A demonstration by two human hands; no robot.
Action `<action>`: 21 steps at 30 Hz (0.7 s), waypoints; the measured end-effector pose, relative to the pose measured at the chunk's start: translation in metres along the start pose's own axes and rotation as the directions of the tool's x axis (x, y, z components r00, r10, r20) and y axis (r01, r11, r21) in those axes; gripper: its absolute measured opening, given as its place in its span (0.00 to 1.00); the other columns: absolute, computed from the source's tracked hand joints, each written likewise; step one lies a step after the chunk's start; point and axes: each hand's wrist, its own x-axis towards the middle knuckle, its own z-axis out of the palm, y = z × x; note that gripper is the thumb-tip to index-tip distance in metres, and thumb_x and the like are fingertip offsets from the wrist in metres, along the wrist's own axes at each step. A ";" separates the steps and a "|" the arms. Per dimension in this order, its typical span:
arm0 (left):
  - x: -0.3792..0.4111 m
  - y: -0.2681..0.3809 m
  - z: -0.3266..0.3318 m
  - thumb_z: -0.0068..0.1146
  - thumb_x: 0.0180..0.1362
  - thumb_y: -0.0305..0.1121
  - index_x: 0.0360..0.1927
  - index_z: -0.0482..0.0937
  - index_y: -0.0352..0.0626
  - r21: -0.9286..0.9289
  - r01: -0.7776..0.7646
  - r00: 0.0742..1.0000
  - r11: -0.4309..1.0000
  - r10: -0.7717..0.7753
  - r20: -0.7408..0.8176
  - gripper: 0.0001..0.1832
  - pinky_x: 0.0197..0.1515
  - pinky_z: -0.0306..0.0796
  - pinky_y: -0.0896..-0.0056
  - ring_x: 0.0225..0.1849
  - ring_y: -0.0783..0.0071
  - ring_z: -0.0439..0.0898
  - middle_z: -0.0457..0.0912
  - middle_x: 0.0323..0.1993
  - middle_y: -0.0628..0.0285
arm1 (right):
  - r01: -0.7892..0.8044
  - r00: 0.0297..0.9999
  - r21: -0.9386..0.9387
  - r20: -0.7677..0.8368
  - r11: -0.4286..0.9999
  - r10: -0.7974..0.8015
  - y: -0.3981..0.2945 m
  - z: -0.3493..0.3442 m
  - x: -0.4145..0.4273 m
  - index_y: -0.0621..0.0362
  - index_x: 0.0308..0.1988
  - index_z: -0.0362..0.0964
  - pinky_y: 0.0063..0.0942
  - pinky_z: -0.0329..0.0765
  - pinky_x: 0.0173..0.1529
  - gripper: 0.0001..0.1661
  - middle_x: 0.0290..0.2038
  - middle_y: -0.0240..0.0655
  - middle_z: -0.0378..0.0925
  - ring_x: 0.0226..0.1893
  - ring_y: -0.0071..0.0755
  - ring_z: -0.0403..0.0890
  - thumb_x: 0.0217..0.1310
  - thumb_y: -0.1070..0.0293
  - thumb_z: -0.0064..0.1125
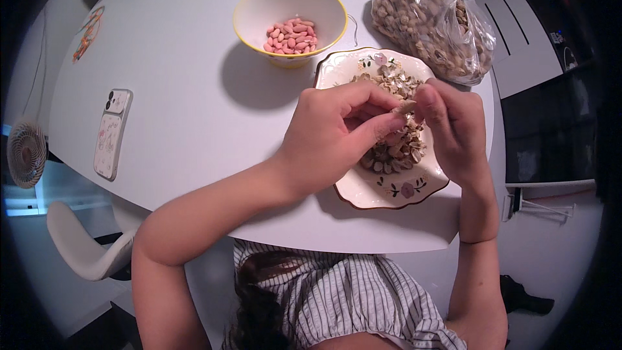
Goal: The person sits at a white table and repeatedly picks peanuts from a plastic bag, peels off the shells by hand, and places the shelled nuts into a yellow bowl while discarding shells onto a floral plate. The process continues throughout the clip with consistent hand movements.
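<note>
An unshelled peanut (404, 107) is pinched between the thumb and fingers of my left hand (330, 129). Its far end reaches to my right hand (454, 126), whose thumb is bent against curled fingers. The right fingertips are hidden, so whether they grip the peanut does not show. Both hands are above a cream, floral-patterned plate (359, 197) with a scalloped brown rim. On it lies a heap of broken peanut shells (396, 158), partly covered by my hands. Beyond the plate, a white bowl (248, 14) with a yellow rim holds shelled pink peanuts (291, 36).
A clear plastic bag (432, 24) of unshelled peanuts stands behind the plate, near the right edge of the white table (189, 121). A phone in a patterned case (113, 133) lies at the left, with an orange cord (89, 34) farther back. A white chair (82, 243) is at left.
</note>
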 end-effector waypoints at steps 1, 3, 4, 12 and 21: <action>0.001 0.003 0.002 0.52 0.58 0.26 0.41 0.75 0.32 -0.054 0.026 0.999 0.998 -0.025 0.029 0.09 0.40 0.75 0.77 0.35 0.78 0.79 0.80 0.34 0.59 | -0.027 0.999 0.081 -0.034 0.996 0.030 0.005 -0.003 -0.002 0.63 0.26 0.69 0.23 0.58 0.18 0.13 0.11 0.33 0.61 0.11 0.26 0.61 0.60 0.67 0.52; 0.001 0.008 0.002 0.50 0.60 0.27 0.43 0.74 0.32 -0.145 0.090 0.993 0.985 -0.079 0.083 0.10 0.40 0.74 0.78 0.35 0.78 0.78 0.80 0.34 0.59 | 0.002 0.998 0.207 -0.069 0.978 0.012 0.010 -0.005 -0.006 0.62 0.35 0.72 0.18 0.52 0.17 0.09 0.12 0.24 0.59 0.13 0.14 0.57 0.54 0.70 0.59; 0.000 0.009 0.000 0.49 0.60 0.28 0.43 0.73 0.32 -0.168 0.093 0.993 0.981 -0.079 0.088 0.11 0.40 0.74 0.78 0.36 0.78 0.78 0.80 0.35 0.59 | 0.012 0.999 0.233 -0.041 0.972 -0.003 0.006 -0.008 -0.006 0.62 0.37 0.72 0.17 0.52 0.17 0.12 0.13 0.23 0.60 0.14 0.12 0.56 0.51 0.71 0.62; -0.001 0.013 -0.002 0.43 0.64 0.35 0.45 0.73 0.32 -0.180 0.069 0.987 0.981 -0.042 0.153 0.16 0.49 0.69 0.75 0.43 0.77 0.76 0.78 0.41 0.58 | 0.343 0.932 -0.041 -0.107 0.938 -0.346 0.008 0.000 -0.008 0.63 0.44 0.74 0.12 0.54 0.17 0.28 0.30 0.28 0.79 0.13 0.10 0.59 0.36 0.73 0.72; -0.003 0.017 0.005 0.54 0.58 0.30 0.41 0.77 0.32 -0.169 0.074 0.997 0.983 -0.068 0.040 0.11 0.40 0.70 0.81 0.36 0.83 0.74 0.79 0.34 0.65 | 0.428 0.895 -0.248 -0.015 0.869 -0.445 0.006 -0.001 -0.011 0.63 0.44 0.74 0.21 0.67 0.21 0.29 0.26 0.35 0.78 0.17 0.27 0.74 0.34 0.75 0.69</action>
